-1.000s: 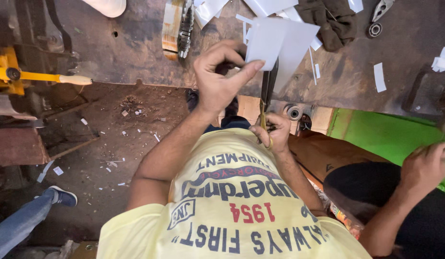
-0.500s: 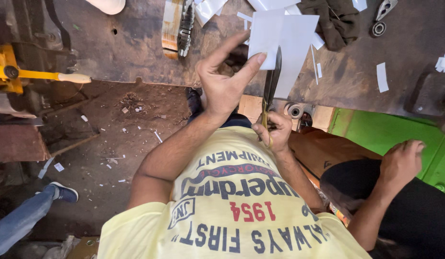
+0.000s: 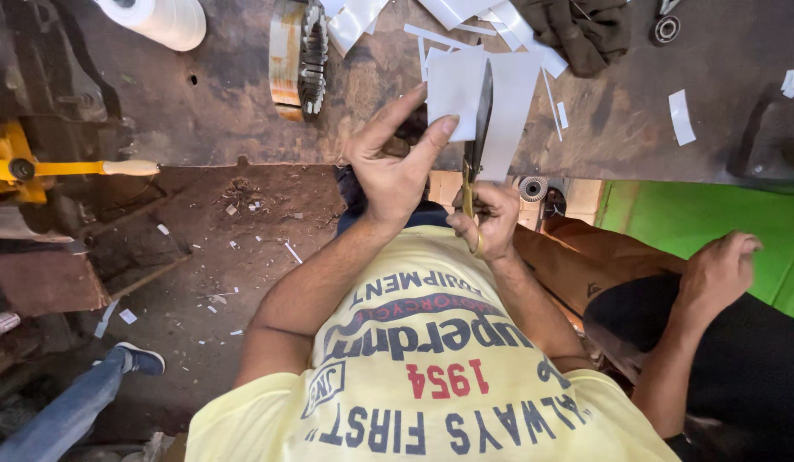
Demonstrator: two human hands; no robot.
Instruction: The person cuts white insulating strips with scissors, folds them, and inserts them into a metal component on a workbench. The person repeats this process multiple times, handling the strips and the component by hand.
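My left hand [image 3: 395,168] pinches a white paper sheet [image 3: 453,94] between thumb and fingers, over the edge of a dark metal workbench [image 3: 243,120]. Just to its right, my right hand [image 3: 491,219] grips the yellow handles of a pair of scissors [image 3: 476,128]. The dark blades point away from me and lie against the sheet's right edge. A second white piece [image 3: 512,103] shows just right of the blades. My yellow printed shirt fills the lower part of the view.
On the bench lie a white roll [image 3: 157,19], a toothed metal ring [image 3: 298,56], a dark cloth [image 3: 581,30], a bearing [image 3: 666,28] and paper strips [image 3: 680,115]. A yellow-handled tool [image 3: 63,168] juts from the left. Another person's hand [image 3: 713,272] rests on a knee; a shoe [image 3: 140,359] stands on the floor.
The scissors' blades have moved further up along the paper, and my left hand has shifted with the sheet. The other person's hand has moved left and settled on the knee.
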